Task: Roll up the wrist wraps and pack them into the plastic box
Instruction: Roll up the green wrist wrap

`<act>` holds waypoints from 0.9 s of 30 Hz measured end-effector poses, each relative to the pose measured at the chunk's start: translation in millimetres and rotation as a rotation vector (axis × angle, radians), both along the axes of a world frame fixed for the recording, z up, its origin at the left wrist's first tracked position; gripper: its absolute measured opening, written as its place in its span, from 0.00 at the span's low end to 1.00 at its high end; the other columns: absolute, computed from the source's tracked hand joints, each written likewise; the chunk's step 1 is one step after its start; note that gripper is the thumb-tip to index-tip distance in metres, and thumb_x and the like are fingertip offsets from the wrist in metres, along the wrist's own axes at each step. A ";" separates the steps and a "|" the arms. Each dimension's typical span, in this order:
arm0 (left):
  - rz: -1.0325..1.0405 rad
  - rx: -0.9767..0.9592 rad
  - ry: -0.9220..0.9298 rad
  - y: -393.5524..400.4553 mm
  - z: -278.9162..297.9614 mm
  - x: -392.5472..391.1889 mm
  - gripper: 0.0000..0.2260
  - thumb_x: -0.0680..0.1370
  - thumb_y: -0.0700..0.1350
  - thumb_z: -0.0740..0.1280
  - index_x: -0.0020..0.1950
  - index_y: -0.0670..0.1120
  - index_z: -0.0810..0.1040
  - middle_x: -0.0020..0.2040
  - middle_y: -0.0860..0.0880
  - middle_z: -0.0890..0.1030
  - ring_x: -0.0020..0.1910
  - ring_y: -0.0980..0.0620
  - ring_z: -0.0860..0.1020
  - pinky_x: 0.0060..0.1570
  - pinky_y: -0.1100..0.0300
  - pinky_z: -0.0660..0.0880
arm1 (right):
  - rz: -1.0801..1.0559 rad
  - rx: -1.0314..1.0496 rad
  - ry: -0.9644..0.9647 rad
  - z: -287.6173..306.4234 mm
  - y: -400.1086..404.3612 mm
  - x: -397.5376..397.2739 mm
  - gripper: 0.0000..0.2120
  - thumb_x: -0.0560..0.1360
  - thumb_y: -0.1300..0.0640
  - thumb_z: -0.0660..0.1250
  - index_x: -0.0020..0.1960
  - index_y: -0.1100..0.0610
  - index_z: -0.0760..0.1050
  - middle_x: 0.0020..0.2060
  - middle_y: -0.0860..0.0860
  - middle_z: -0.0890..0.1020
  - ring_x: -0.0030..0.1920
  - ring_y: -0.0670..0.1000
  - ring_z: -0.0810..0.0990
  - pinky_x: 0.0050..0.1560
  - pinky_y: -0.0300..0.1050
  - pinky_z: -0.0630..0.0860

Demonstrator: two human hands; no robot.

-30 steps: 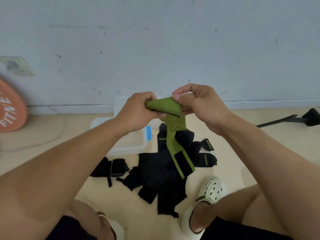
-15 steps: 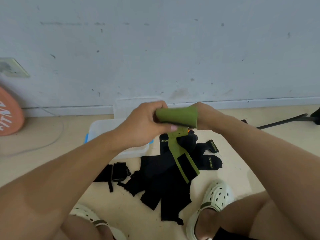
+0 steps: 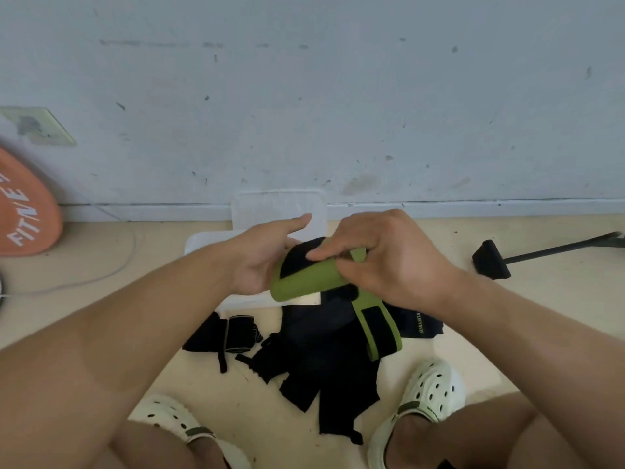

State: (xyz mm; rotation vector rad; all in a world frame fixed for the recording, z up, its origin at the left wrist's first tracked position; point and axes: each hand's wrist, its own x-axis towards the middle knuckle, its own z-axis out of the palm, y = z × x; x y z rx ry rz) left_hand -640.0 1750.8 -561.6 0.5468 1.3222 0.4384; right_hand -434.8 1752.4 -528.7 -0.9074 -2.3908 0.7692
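A green wrist wrap [image 3: 306, 279], partly rolled, is held between both hands above the floor. My right hand [image 3: 385, 258] pinches the roll from the right and above. My left hand [image 3: 263, 258] cradles the roll's left end, its fingers stretched out. The wrap's loose tail with a black patch [image 3: 375, 324] hangs down to the right. Below it lies a pile of black wrist wraps [image 3: 324, 360]. The clear plastic box [image 3: 243, 301] sits on the floor behind my hands, mostly hidden by them.
The box's clear lid [image 3: 280, 206] leans against the wall. A rolled black wrap [image 3: 233, 333] lies left of the pile. An orange disc [image 3: 23, 211] stands at the far left, a black metal leg [image 3: 493, 262] at the right. My white clogs [image 3: 429, 397] flank the pile.
The hands have come lower and nearer with the wrap. More of the green strip is rolled, and its hanging tail is shorter. My left hand's fingers have opened out.
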 end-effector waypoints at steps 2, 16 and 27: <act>0.142 0.023 -0.047 0.5 0.2 2.7 0.21 0.81 0.54 0.69 0.63 0.38 0.82 0.55 0.42 0.86 0.50 0.44 0.86 0.48 0.52 0.81 | 0.087 -0.052 -0.052 -3.6 -5.0 0.2 0.12 0.72 0.61 0.74 0.50 0.47 0.88 0.40 0.37 0.83 0.42 0.41 0.82 0.46 0.38 0.78; 0.119 0.582 0.284 -8.8 8.0 20.5 0.07 0.82 0.51 0.70 0.54 0.52 0.86 0.49 0.56 0.88 0.50 0.56 0.86 0.47 0.63 0.77 | -0.485 -0.323 -0.269 -0.5 29.3 26.5 0.05 0.77 0.47 0.72 0.51 0.45 0.79 0.45 0.40 0.83 0.43 0.43 0.82 0.45 0.43 0.78; -0.547 0.691 0.403 -14.0 2.6 16.0 0.06 0.83 0.44 0.67 0.57 0.49 0.84 0.50 0.51 0.87 0.50 0.53 0.84 0.53 0.60 0.79 | -0.046 -0.537 -0.372 -6.8 32.1 36.0 0.31 0.69 0.56 0.82 0.65 0.41 0.71 0.57 0.38 0.79 0.57 0.43 0.78 0.58 0.44 0.76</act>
